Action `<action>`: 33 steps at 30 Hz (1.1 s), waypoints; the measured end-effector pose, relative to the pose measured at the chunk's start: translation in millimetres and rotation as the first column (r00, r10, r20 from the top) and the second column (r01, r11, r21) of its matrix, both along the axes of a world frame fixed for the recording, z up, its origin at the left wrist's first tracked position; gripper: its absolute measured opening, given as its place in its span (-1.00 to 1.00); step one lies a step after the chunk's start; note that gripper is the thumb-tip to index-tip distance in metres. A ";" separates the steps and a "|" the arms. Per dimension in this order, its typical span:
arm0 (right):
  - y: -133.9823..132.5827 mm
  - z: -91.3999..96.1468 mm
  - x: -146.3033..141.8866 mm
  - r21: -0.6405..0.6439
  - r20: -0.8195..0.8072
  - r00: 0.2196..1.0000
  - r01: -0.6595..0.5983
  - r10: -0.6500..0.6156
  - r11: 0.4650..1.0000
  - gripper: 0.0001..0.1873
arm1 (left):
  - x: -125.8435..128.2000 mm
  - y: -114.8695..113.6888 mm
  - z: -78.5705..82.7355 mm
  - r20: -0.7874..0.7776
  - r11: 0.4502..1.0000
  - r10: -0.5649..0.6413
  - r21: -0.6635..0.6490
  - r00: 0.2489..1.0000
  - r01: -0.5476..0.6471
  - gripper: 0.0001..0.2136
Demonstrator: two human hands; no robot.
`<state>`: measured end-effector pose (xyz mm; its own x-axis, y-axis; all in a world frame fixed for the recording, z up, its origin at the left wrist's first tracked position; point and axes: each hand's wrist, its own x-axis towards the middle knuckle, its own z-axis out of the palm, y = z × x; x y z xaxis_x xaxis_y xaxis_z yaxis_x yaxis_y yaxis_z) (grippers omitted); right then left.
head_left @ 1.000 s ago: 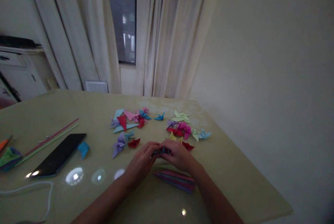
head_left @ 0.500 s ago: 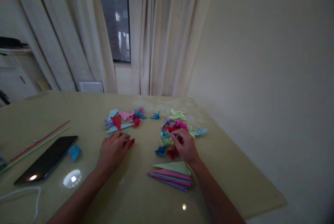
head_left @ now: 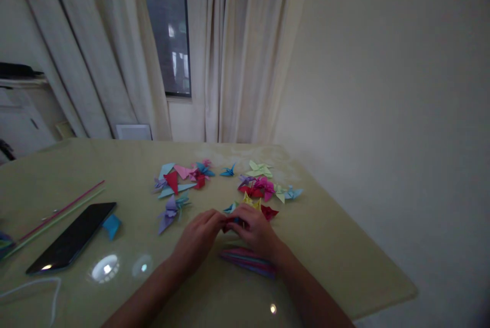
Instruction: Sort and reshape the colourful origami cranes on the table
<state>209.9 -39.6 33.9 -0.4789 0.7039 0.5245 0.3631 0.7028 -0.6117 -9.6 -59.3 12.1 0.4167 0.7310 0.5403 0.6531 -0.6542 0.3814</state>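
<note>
Both hands meet over the table, pinching a small red folded paper piece [head_left: 228,221] between their fingertips. My left hand [head_left: 199,238] grips its left side with closed fingers. My right hand [head_left: 255,231] is closed on the other side, its fingers covering much of the piece. Just behind the hands are yellow folded paper [head_left: 250,201], a dark red folded paper piece [head_left: 269,212] and a partly hidden light blue one. A stack of folded paper strips [head_left: 248,261], pink, blue and purple, lies below my right hand.
Folded paper pieces lie at the back left, including a red triangle [head_left: 172,181] and a purple one [head_left: 169,211]. A magenta one [head_left: 264,186] sits back right. At left are a black phone [head_left: 72,238], blue paper [head_left: 112,226], thin sticks [head_left: 61,213] and a white cable [head_left: 57,292].
My left hand has moved right and nearer, uncovering the purple piece. My right hand has come down and left to meet it at the red paper. The view has shifted slightly.
</note>
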 end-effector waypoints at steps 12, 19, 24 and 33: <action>16.7 10.3 19.4 -0.052 -0.324 0.887 0.332 -0.330 0.942 -0.76 | -65.6 32.4 -5.2 -0.261 0.767 0.641 0.166 0.722 -0.620 -0.65; 20.4 5.8 19.1 -0.088 -0.314 0.867 0.380 -0.387 0.921 -0.71 | -69.1 31.8 3.3 -0.236 0.815 0.573 0.066 0.785 -0.576 -0.78; 12.9 -0.2 9.8 -0.067 -0.205 0.947 0.238 -0.246 0.969 -0.75 | -52.0 33.5 4.5 0.136 0.898 0.435 0.015 0.890 -0.441 -0.86; 2.1 -2.3 -2.7 -0.049 -0.080 0.993 0.079 -0.083 0.996 -0.75 | -13.3 16.1 5.0 0.503 0.968 0.066 -0.241 0.861 0.067 -0.82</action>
